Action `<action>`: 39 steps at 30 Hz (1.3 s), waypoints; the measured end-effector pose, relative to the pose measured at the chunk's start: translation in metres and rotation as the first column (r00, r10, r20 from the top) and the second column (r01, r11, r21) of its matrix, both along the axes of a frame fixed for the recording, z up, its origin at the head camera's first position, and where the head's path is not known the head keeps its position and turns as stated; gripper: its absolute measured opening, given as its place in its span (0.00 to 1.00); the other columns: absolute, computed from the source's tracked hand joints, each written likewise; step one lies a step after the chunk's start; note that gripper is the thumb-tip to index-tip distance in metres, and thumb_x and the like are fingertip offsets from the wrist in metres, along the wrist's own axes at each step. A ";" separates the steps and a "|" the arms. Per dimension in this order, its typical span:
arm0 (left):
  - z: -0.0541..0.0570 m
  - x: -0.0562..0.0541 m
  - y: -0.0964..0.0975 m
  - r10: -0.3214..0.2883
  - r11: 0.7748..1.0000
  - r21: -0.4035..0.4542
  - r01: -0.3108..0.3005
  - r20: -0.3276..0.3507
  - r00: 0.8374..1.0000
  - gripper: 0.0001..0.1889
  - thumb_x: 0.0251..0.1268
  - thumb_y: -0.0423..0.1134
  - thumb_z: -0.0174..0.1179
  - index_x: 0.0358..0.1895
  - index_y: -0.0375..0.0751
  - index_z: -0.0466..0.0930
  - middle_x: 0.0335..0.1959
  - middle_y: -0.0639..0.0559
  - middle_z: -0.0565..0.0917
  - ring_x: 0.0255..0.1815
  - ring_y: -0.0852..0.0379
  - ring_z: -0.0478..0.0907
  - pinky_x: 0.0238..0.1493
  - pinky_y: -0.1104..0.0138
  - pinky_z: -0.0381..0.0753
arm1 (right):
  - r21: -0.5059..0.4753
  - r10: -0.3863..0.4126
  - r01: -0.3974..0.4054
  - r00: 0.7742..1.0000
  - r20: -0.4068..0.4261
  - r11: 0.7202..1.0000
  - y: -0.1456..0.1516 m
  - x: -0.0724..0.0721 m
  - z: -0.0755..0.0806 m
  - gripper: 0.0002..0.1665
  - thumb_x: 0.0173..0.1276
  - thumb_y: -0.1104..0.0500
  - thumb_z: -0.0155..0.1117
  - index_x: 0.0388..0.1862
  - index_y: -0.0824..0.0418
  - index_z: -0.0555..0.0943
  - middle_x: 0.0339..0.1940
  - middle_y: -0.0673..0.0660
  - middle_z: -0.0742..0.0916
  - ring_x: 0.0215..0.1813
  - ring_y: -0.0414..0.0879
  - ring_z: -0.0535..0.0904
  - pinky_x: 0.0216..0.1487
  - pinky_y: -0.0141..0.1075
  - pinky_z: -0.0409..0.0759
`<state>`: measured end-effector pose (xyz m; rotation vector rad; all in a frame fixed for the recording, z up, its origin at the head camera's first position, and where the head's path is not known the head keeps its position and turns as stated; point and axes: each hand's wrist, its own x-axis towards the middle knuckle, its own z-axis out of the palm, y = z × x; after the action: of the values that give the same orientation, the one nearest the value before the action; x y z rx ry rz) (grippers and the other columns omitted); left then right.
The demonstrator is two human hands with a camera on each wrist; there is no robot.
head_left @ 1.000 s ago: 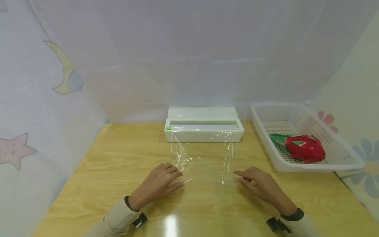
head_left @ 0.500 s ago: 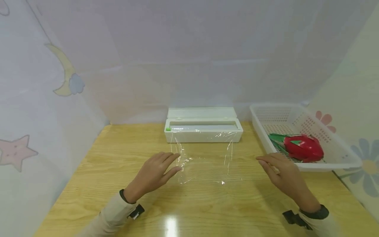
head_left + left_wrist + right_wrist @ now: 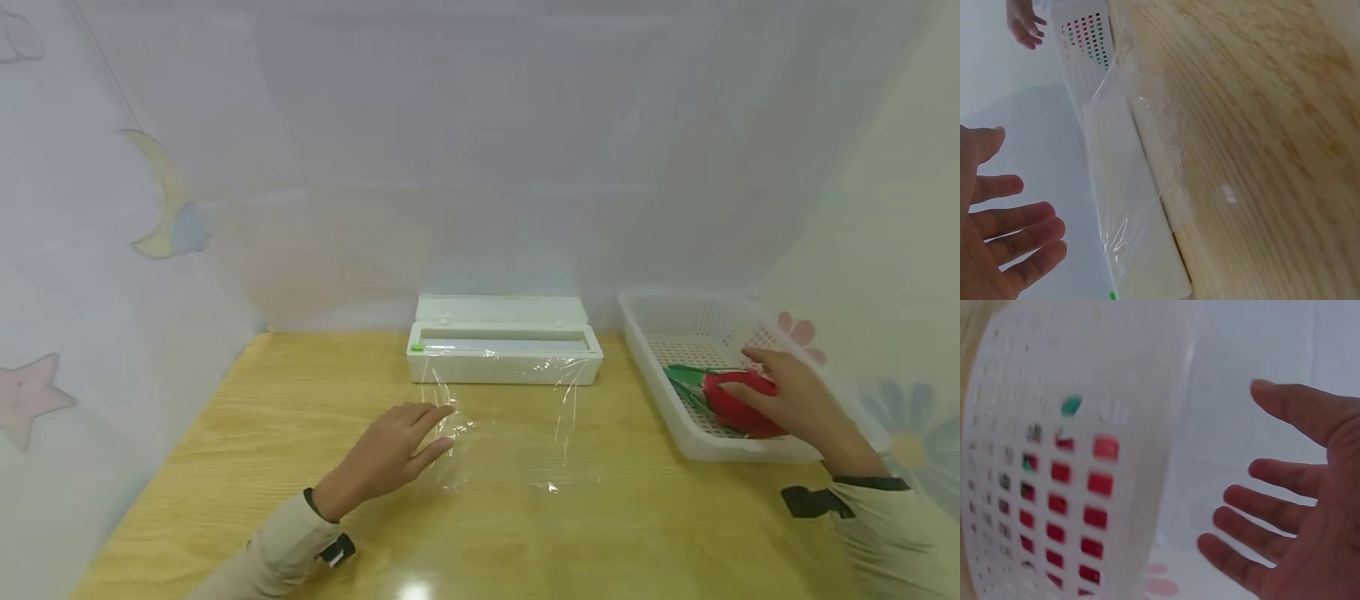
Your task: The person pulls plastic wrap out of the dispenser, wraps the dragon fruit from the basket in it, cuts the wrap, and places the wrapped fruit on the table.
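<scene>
Your right hand, frame right: fingers spread, gripping nothing, above the red-and-green object in the basket. Your left hand, lower centre-left: likewise, near clear film.

a tabletop of yellowish wood grain spreads across the lower part of the head view, with a white glare at the bottom edge. behind it stands a pale, creased backdrop. the left wall shows a yellow moon with a blue cloud, above a pink star; the right wall carries a pink flower near a larger blue flower.
</scene>
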<state>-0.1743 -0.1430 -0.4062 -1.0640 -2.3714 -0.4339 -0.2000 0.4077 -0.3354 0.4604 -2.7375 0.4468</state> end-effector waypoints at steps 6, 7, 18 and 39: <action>-0.005 -0.006 -0.001 0.015 0.999 -0.030 -0.014 0.029 0.999 0.23 0.75 0.51 0.56 0.64 0.41 0.77 0.52 0.47 0.84 0.54 0.48 0.81 0.56 0.55 0.79 | 0.080 -0.112 0.097 0.973 0.202 0.992 0.030 -0.019 0.000 0.52 0.64 0.48 0.73 0.65 0.87 0.59 0.60 0.90 0.66 0.59 0.84 0.61 0.53 0.76 0.65; -0.006 -0.006 -0.001 0.018 0.999 -0.027 -0.017 0.032 0.999 0.23 0.75 0.51 0.56 0.64 0.41 0.77 0.52 0.47 0.84 0.54 0.48 0.81 0.57 0.54 0.79 | 0.095 -0.126 0.107 0.966 0.226 0.990 0.034 -0.022 0.000 0.54 0.64 0.47 0.73 0.65 0.87 0.58 0.60 0.91 0.65 0.60 0.84 0.60 0.54 0.76 0.64; -0.010 -0.007 -0.004 0.041 0.999 -0.008 -0.041 0.027 0.999 0.24 0.73 0.50 0.58 0.65 0.40 0.76 0.54 0.46 0.83 0.55 0.49 0.81 0.57 0.55 0.79 | 0.093 -0.122 0.093 0.910 0.395 0.991 0.051 -0.047 -0.031 0.62 0.60 0.44 0.75 0.66 0.90 0.54 0.58 0.89 0.69 0.55 0.79 0.70 0.53 0.71 0.71; -0.011 -0.042 -0.016 0.090 0.993 0.073 -0.094 0.054 0.994 0.25 0.69 0.46 0.64 0.65 0.38 0.75 0.54 0.43 0.83 0.57 0.44 0.79 0.56 0.51 0.79 | 0.104 -0.158 0.129 0.920 0.359 0.986 0.054 -0.053 -0.046 0.64 0.53 0.40 0.79 0.65 0.87 0.58 0.52 0.85 0.74 0.47 0.73 0.74 0.47 0.66 0.77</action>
<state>-0.2164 -0.1591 -0.4170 -0.9160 -2.4168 -0.5174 -0.2527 0.4617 -0.3811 0.2055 -3.1321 0.4242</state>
